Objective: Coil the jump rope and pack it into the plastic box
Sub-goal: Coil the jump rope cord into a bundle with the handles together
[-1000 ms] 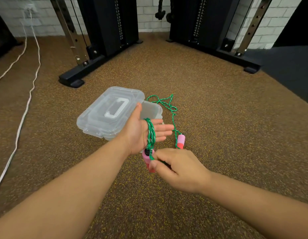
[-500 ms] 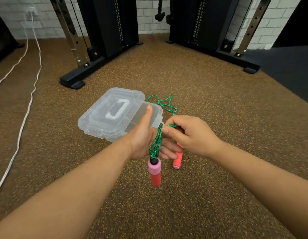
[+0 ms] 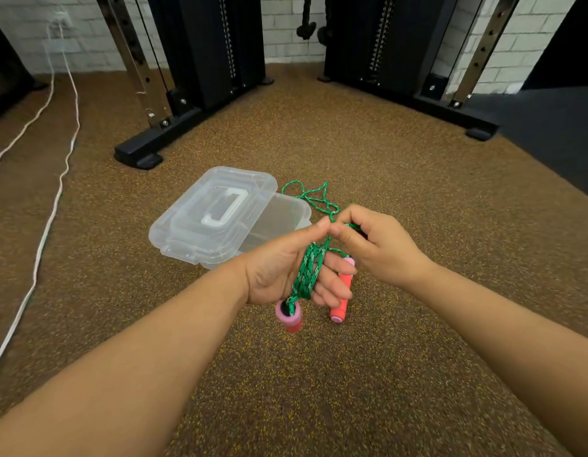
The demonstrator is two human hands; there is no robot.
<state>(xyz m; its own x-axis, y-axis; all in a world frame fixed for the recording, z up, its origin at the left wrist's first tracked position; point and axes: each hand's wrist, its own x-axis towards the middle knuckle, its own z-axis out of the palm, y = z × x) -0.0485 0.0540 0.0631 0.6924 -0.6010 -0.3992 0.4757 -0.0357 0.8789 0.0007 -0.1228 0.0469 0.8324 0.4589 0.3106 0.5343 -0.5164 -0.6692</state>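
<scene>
A green braided jump rope (image 3: pixel 308 272) is wound in several turns around the palm of my left hand (image 3: pixel 286 268), whose fingers are spread. One pink and red handle (image 3: pixel 290 316) hangs just below that hand. My right hand (image 3: pixel 375 245) pinches the rope beside my left thumb, above the coil. The second handle (image 3: pixel 341 300) lies on the floor, partly behind my left fingers. Loose rope (image 3: pixel 314 197) trails on the floor to the right of the clear plastic box (image 3: pixel 286 214). Its lid (image 3: pixel 216 212) lies askew over the box's left part.
The floor is brown speckled rubber. Black gym machine frames stand behind, with feet at the left (image 3: pixel 137 156) and right (image 3: pixel 480 131). A white cable (image 3: pixel 52 206) runs along the floor at the left. A dark mat (image 3: pixel 549 133) lies at the far right.
My right hand has carried the rope from under my left hand up over it to the thumb side, adding a turn. The hanging handle dropped out from under my right hand.
</scene>
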